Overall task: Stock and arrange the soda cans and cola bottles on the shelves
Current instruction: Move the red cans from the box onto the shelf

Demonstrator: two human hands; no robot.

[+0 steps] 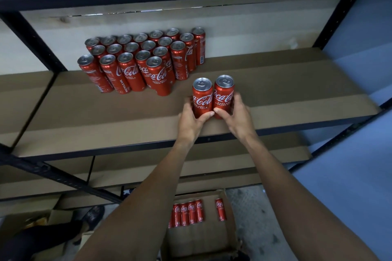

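Hands: left (192, 121), right (234, 115) | each grips one upright can (202, 97)

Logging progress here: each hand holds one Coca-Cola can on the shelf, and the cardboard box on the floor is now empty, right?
Not quite. The head view shows the cardboard box holds several Coca-Cola cans. The rest stands: left hand and right hand each grip one can.

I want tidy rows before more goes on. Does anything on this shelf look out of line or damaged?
No dents or spills show. One can stands alone in front of the block of cans, breaking its front row. The left hand and right hand each hold a can, set apart from the block on the shelf.
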